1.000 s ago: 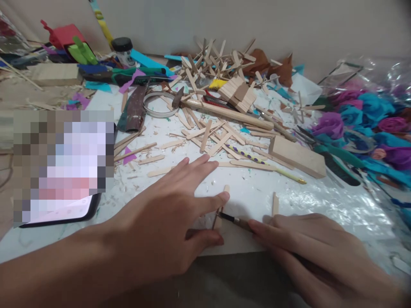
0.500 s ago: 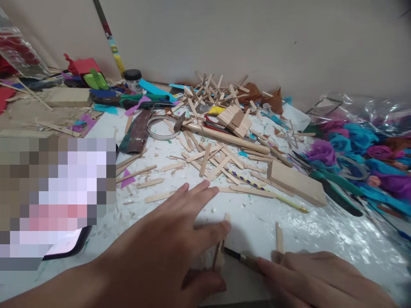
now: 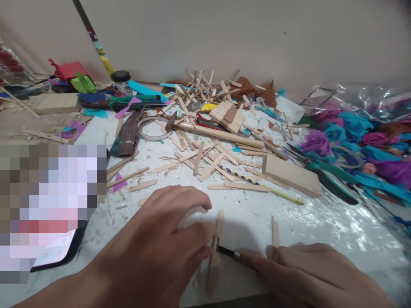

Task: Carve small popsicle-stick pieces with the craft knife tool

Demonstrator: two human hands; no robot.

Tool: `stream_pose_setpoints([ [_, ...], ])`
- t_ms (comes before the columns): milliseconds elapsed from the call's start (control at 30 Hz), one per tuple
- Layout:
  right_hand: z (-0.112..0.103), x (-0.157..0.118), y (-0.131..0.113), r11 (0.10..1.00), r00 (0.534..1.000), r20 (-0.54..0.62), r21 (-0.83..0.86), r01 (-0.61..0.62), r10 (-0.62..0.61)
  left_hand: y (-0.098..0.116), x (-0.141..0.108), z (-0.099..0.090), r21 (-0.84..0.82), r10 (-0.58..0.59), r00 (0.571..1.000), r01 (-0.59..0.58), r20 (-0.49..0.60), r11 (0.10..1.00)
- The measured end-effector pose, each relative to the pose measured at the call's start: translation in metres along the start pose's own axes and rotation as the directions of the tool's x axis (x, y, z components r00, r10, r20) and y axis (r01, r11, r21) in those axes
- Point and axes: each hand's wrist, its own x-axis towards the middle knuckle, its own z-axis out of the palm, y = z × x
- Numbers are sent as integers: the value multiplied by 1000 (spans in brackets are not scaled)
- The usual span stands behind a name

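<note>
My right hand grips a carving tool with a wooden handle, a metal collar and a narrow dark blade. The blade points left, its tip against a flat wooden craft stick that lies lengthwise in front of me. My left hand reaches in from the left, index finger and thumb closed together at the stick's middle, the other fingers curled above the table. Just past my right knuckles a second craft stick shows; its near end is hidden by the hand.
Beyond my hands lie loose craft sticks, a spotted pencil, a wooden block, a hammer and green-handled pliers. A phone, partly blurred, rests at left. Crepe-paper flowers fill the right side.
My left index finger and thumb have drawn together on the stick from a wider spread, and the other fingers have curled in. The tool stays against the stick. The view has shifted slightly.
</note>
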Motion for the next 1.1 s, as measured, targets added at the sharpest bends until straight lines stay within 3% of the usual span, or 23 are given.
stream_pose_setpoints([
  [100,0,-3,1,997,999,23,68,-23,22,-1,0,5,-22,50,999,-50,-17,999],
  [300,-8,-4,-6,994,990,111,56,-89,82,-6,-1,15,-9,139,987,-138,86,990],
  [400,-11,-2,-12,990,983,119,30,-141,137,-2,1,17,121,200,963,-223,182,967],
  [500,-11,-2,-15,986,980,118,42,-164,158,3,5,16,274,188,946,-260,265,926],
  [600,-11,-1,-16,987,982,109,45,-157,152,5,8,9,249,121,961,-184,247,951],
  [700,-14,4,-15,990,988,61,30,-140,138,5,5,1,164,18,993,-38,121,986],
  [767,-17,8,-13,990,990,7,16,-140,139,6,2,-1,157,19,999,-25,44,987],
  [867,-21,11,-10,971,968,-90,-6,-237,236,10,-1,1,191,87,996,-86,-1,978],
  [967,-22,9,-5,951,946,-109,-11,-310,307,20,3,4,217,51,995,-69,88,974],
  [1100,-23,9,0,960,971,-49,-147,-240,235,36,11,1,280,-112,956,33,271,959],
])
